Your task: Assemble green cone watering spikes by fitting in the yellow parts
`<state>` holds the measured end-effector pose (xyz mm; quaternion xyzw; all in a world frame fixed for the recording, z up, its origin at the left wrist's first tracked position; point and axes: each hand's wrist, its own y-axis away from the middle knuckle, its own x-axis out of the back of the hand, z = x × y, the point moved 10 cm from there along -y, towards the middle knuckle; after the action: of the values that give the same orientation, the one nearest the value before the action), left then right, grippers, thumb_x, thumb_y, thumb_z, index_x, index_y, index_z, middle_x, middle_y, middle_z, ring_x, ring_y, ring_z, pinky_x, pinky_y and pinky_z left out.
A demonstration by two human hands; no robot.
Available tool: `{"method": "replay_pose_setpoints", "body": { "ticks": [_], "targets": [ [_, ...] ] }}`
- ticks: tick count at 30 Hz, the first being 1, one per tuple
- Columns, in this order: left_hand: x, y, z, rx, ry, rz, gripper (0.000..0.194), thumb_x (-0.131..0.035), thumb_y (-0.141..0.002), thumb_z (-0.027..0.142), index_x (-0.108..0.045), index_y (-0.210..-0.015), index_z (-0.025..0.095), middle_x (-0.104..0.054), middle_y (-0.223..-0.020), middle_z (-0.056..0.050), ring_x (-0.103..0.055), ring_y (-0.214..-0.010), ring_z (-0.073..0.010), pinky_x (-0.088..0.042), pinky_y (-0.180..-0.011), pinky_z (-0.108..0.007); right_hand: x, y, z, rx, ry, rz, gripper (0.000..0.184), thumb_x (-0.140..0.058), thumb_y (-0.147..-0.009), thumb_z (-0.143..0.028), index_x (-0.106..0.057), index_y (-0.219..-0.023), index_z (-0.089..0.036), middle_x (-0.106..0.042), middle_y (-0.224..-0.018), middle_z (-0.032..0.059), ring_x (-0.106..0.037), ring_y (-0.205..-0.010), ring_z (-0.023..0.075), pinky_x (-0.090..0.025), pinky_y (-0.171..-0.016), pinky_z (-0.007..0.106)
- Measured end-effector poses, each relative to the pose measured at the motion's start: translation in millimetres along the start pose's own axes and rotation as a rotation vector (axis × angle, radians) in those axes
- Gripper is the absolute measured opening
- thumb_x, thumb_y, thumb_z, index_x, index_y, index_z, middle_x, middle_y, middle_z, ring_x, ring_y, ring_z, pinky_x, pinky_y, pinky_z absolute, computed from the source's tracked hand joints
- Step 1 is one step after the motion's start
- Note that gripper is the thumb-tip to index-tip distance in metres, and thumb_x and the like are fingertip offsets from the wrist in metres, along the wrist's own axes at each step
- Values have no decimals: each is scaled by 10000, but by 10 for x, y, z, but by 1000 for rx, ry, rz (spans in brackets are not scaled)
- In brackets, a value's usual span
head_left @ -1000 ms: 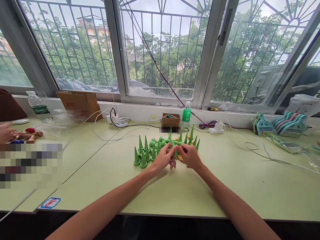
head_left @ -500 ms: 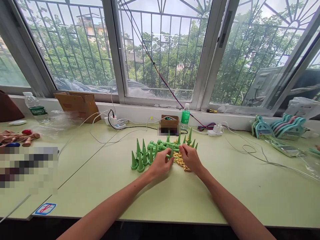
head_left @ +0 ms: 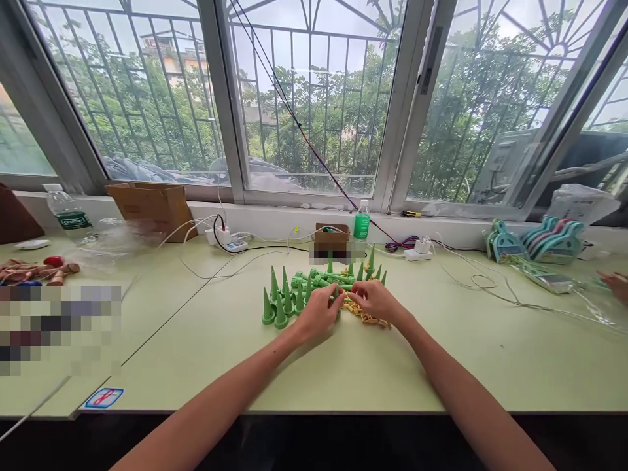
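Note:
My left hand (head_left: 318, 313) is closed around a green cone-shaped spike (head_left: 337, 294), mostly hidden by the fingers. Close beside it, my right hand (head_left: 377, 299) pinches what looks like a small yellow piece, largely covered by thumb and fingertips; the two hands' fingertips nearly meet. A heap of small yellow pieces (head_left: 371, 319) lies below and behind my right hand. Several green cone spikes (head_left: 280, 314) stand upright on their round bases left of my left hand. Behind the hands, more green spikes (head_left: 318, 279) lie on their sides, and others stand at the back right.
On the pale green table (head_left: 314, 386), a small cardboard box (head_left: 331, 243) and a green-labelled bottle (head_left: 362, 222) stand behind the spikes. White cables (head_left: 510, 297) cross the right side, near turquoise dustpan sets (head_left: 505, 242). Another person's hand (head_left: 613, 284) shows at the right edge.
My right hand has moved left from the yellow heap to the fingertips of my left hand. The view has shifted slightly, and another person's hand shows more at the right edge.

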<state>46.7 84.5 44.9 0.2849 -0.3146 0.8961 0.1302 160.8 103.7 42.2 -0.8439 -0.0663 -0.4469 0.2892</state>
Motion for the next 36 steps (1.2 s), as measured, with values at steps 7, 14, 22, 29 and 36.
{"method": "replay_pose_setpoints", "body": {
  "ticks": [7, 14, 22, 29, 36],
  "targets": [
    [1, 1, 4, 14, 14, 12, 279, -412, -928, 362, -584, -835, 163, -589, -703, -12, -454, -523, -108, -374, -528, -241, -1, 28, -22, 13, -68, -67, 159, -625, -801, -294, -678, -717, -169, -644, -635, 13, -536, -562, 120, -390, -554, 223],
    [11, 8, -47, 54, 81, 14, 276, -443, -918, 396, -572, -837, 166, -605, -732, -24, -491, -517, -115, -386, -501, -241, -23, 32, -17, 0, -138, -81, 143, -628, -763, -225, -680, -644, -166, -657, -635, 15, -555, -583, 128, -403, -561, 228],
    [122, 18, -7, 82, 79, 123, 311, -429, -933, 450, -536, -1033, 176, -607, -942, -47, -474, -515, -85, -396, -522, -241, 35, -9, 44, -21, -129, 35, 229, -563, -852, -292, -626, -670, -170, -618, -611, 8, -496, -538, 123, -368, -541, 239],
    [264, 74, 89, 25, 57, 323, 198, -438, -932, 370, -487, -991, 187, -523, -997, -53, -475, -576, -78, -405, -550, -235, 217, 22, 24, -92, -306, 216, 277, -461, -925, -432, -498, -778, -200, -593, -645, -1, -457, -392, 104, -349, -434, 242],
    [99, 70, 147, -11, 65, 205, 164, -455, -911, 344, -503, -871, 192, -537, -778, -2, -433, -553, -95, -351, -523, -229, 205, 63, -100, -98, -429, 257, 259, -432, -943, -461, -422, -824, -231, -588, -634, -18, -559, -409, 141, -408, -445, 251]
  ]
}}
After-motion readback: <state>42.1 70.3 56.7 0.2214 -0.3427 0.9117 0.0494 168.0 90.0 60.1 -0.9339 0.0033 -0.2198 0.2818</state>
